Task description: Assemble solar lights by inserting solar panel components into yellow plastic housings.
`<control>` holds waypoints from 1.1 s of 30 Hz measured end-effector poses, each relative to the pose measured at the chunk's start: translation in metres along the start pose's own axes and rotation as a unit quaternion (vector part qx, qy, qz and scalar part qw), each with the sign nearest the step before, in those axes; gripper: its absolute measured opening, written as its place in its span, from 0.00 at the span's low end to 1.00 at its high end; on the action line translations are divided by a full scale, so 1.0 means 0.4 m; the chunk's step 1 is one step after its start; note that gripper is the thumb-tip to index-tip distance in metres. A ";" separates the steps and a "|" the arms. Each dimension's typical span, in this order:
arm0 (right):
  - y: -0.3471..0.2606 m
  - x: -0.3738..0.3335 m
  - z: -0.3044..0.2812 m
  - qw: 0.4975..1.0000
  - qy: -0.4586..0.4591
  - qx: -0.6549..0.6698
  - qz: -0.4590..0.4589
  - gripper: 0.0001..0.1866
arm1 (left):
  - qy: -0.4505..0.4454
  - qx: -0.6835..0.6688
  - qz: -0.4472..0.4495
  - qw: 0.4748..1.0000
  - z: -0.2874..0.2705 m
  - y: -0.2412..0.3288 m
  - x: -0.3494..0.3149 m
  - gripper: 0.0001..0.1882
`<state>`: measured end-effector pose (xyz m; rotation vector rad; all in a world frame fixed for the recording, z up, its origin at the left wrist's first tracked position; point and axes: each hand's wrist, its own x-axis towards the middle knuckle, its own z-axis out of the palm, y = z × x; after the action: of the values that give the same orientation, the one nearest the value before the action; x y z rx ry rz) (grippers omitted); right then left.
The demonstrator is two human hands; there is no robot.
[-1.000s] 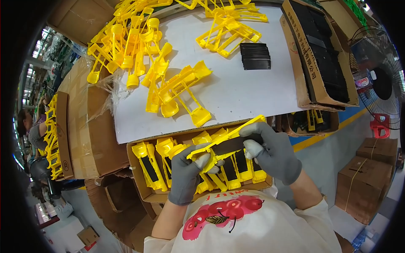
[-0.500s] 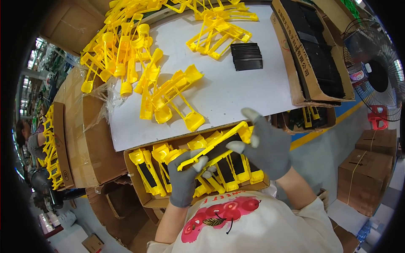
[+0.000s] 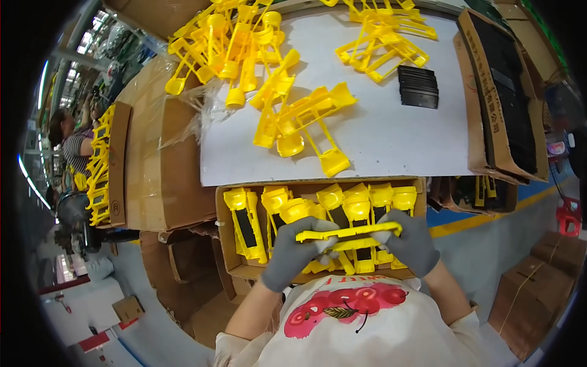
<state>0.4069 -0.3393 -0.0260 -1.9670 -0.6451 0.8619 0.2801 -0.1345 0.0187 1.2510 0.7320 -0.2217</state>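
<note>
Two gloved hands are seen nearest, the left hand (image 3: 292,255) and the right hand (image 3: 411,243), and each grip is closed on one end of a long yellow plastic piece (image 3: 347,233). Half a moment ago the piece was held slanted, with the right end high and the right hand more open; now it is held flat and level, low over the cardboard box (image 3: 227,244), just in front of the person's chest. From this it is judged that the piece has been turned and lined up above the box, close to the others already stood inside.

One box is counted below the hands, and about six yellow pieces with black inserts (image 3: 246,225) are stood in a row in it; those behind the hands cannot be counted surely.

Farther off, the white counter (image 3: 391,140) is seen, with one loose bunch of yellow pieces (image 3: 302,122) in the middle, perhaps four or five, tangled. One small stack of black flat parts (image 3: 418,87) is laid to the right. One long open box of black parts (image 3: 504,98) is stood at the right edge. Two big heaps of yellow pieces (image 3: 235,43) are piled at the far side, too many to count. One other person (image 3: 74,144) is seen far to the left
</note>
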 end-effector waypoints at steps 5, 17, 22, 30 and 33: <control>-0.024 -0.006 -0.009 0.989 -0.007 0.144 0.036 0.25 | 0.113 0.138 0.073 0.981 -0.238 0.135 -0.058 0.11; 0.011 0.045 -0.102 0.990 0.128 0.049 -0.020 0.20 | 0.160 0.637 0.138 0.741 -0.392 0.208 0.061 0.22; 0.040 0.174 -0.230 0.968 0.242 -0.061 -0.032 0.16 | 0.129 0.567 0.390 0.714 -0.144 0.319 0.339 0.21; 0.085 0.384 -0.345 0.884 0.296 -0.343 -0.116 0.15 | 0.047 0.743 0.272 0.609 0.022 0.354 0.595 0.34; 0.096 0.418 -0.358 0.874 0.278 -0.381 -0.119 0.16 | 0.074 0.675 0.363 0.638 0.011 0.374 0.542 0.30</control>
<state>0.6262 -0.3119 -0.0583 -2.5865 -0.9318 -0.1891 0.5252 -0.0394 0.0032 2.9387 -0.0205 0.0650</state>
